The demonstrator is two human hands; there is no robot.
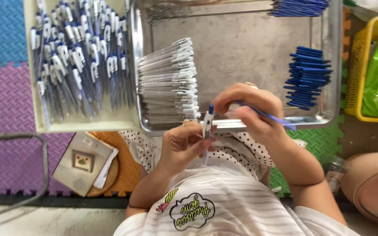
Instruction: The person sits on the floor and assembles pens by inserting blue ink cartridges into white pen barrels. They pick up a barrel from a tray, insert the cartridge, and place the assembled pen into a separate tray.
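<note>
Left hand (181, 146) fingers clamped on upright compass (207, 131), blue tip toward tray (241, 48).

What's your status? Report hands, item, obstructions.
Left hand gripping compass. Right hand holding blue stick at its top. Metal tray beyond, nothing between.

- A floor (5, 100) of foam mats is seen.
- A metal tray (241, 48), a cream bin (33, 124) and a yellow basket (357, 74) are set on it.
- A small box (82, 161) is laid near the bin.
</note>
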